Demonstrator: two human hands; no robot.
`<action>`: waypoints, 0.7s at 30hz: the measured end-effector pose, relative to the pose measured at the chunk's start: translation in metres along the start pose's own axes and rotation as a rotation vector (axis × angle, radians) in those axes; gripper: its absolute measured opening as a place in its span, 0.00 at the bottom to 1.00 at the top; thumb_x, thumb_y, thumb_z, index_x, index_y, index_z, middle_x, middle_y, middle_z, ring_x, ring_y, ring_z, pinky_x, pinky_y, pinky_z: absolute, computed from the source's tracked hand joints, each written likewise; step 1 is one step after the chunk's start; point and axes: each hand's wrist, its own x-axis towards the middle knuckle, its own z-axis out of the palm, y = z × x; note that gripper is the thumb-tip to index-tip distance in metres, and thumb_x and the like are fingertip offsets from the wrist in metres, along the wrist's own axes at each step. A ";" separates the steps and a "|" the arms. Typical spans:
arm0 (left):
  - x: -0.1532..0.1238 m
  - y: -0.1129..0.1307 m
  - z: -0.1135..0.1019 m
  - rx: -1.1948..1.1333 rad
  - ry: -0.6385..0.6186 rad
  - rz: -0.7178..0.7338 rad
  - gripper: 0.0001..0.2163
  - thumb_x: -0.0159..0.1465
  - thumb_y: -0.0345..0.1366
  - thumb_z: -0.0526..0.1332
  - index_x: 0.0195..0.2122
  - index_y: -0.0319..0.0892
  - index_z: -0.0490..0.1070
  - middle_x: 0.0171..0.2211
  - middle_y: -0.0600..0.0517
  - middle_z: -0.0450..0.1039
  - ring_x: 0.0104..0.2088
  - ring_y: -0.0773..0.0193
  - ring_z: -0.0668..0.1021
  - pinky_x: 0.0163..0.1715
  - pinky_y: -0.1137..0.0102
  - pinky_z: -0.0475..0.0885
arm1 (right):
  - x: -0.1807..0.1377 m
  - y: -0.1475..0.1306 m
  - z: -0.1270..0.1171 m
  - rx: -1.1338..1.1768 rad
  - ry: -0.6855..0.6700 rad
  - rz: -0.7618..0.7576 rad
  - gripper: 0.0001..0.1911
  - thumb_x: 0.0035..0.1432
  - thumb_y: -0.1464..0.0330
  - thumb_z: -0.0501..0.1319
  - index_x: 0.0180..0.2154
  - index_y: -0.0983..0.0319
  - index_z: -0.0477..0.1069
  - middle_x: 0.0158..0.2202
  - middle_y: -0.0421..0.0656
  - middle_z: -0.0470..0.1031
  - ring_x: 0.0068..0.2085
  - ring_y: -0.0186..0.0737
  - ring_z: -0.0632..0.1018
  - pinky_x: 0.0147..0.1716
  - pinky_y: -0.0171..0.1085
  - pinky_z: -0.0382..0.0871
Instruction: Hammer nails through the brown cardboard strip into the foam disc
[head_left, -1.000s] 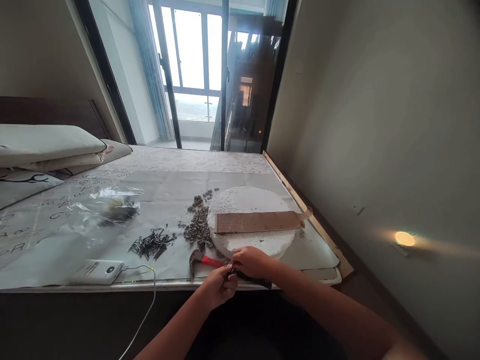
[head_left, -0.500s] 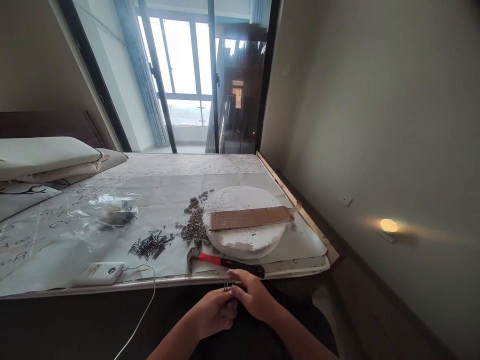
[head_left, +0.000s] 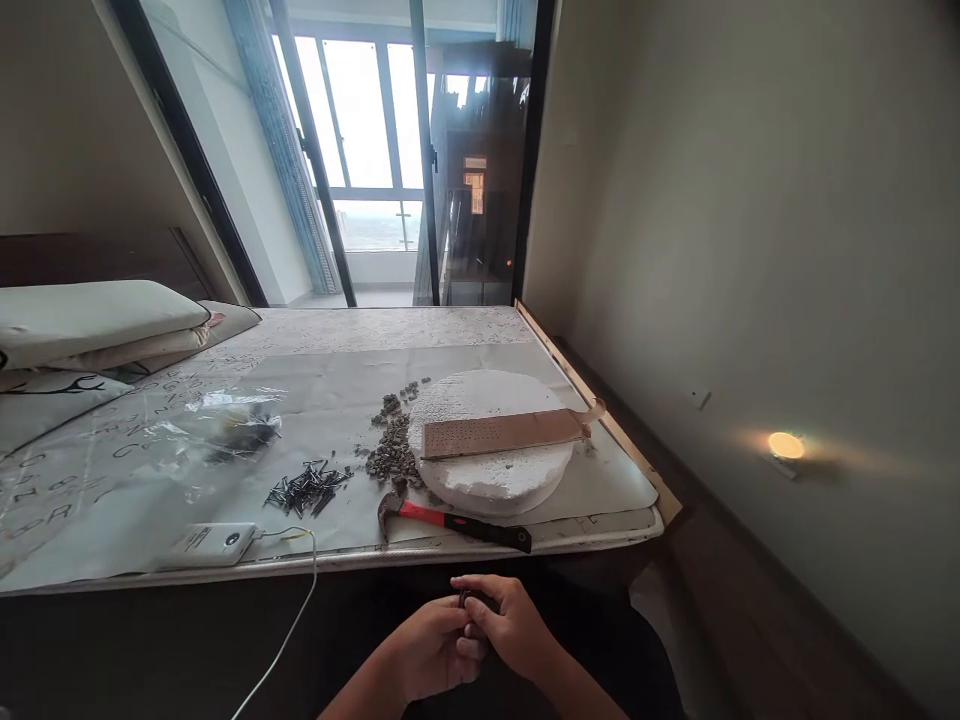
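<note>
My left hand [head_left: 431, 645] and my right hand [head_left: 514, 625] meet in front of the bed's near edge. Between their fingertips are small, dark, thin pieces that look like nails [head_left: 463, 597], mostly covered by the fingers. Both hands are closed around them, the right thumb pressing against the left fingers. Just beyond lies a claw hammer [head_left: 457, 522] with a red and black handle. Behind it, a brown strip with rows of small holes [head_left: 499, 433] rests on a round white foam disc [head_left: 480, 392]. A pile of dark nails [head_left: 309, 488] lies to the left.
Grey gravel [head_left: 391, 455] is heaped against the disc's left side. A clear plastic bag [head_left: 232, 425] and a white power bank [head_left: 210, 543] with a cable [head_left: 300, 600] are on the left. Pillows [head_left: 97, 320] lie farther back. A wall with a small lamp [head_left: 786, 447] stands right.
Both hands have drawn down and slightly back from the bed edge, staying together. The nail ends that stuck up between the fingers are now mostly covered. The view has shifted slightly.
</note>
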 end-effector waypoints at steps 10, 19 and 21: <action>0.000 -0.017 0.000 -0.033 0.042 0.065 0.05 0.51 0.27 0.65 0.27 0.35 0.69 0.19 0.56 0.63 0.18 0.75 0.67 0.21 0.78 0.59 | -0.014 0.012 -0.001 -0.133 -0.036 -0.119 0.22 0.55 0.58 0.59 0.50 0.56 0.71 0.50 0.47 0.73 0.52 0.50 0.72 0.52 0.50 0.64; 0.009 -0.022 0.010 -0.138 0.060 0.180 0.09 0.52 0.26 0.66 0.35 0.35 0.72 0.24 0.52 0.70 0.25 0.69 0.74 0.31 0.73 0.67 | -0.023 -0.010 -0.033 -0.279 -0.109 -0.150 0.35 0.51 0.59 0.63 0.60 0.60 0.57 0.59 0.50 0.63 0.58 0.48 0.65 0.57 0.49 0.58; 0.007 -0.021 0.013 -0.131 0.071 0.204 0.09 0.53 0.27 0.66 0.36 0.35 0.72 0.24 0.51 0.71 0.29 0.65 0.76 0.32 0.72 0.68 | -0.026 -0.014 -0.035 -0.335 -0.115 -0.130 0.38 0.50 0.61 0.64 0.61 0.60 0.55 0.60 0.50 0.61 0.59 0.48 0.64 0.57 0.49 0.57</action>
